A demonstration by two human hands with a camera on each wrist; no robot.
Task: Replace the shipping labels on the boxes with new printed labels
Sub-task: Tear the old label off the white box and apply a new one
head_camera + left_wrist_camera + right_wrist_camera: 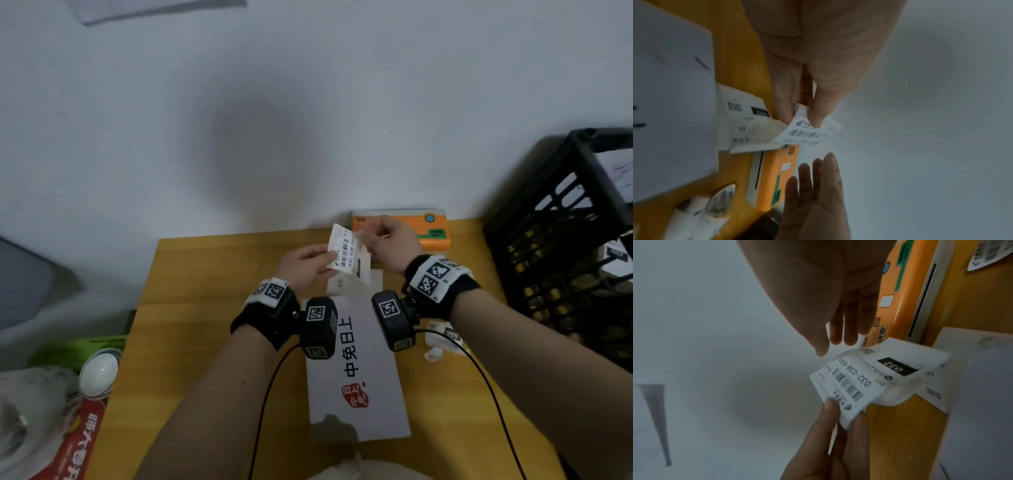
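While the left hand [301,270] pinches a corner of the printed label [346,251] between thumb and fingers, its grip clamped on the paper, the right hand [394,240] hovers just beside the label's far edge with its fingers straight and apart from each other, holding nothing. From the right wrist view the label [855,382] shows a barcode, the code 032-038-E01 and a black block reading 032; it curls, and its lower part bends down toward a paper sheet [354,282] lying flat on the desk [205,308]. Whether the label is fully free of that sheet I cannot tell. The left wrist view shows the thumb [818,120] pressed on the label's [807,131] printed face with the right hand's fingers [818,175] spread nearby, clear of the paper.

Below the hands lies a flat white box [356,373] with black characters and a red seal mark, its long side running away from the person. An orange label printer [428,229] sits at the back of the desk against the wall, just behind the right hand. Crumpled scraps of paper [442,339] lie right of the box. A black plastic crate [565,246] stands at the desk's right end.
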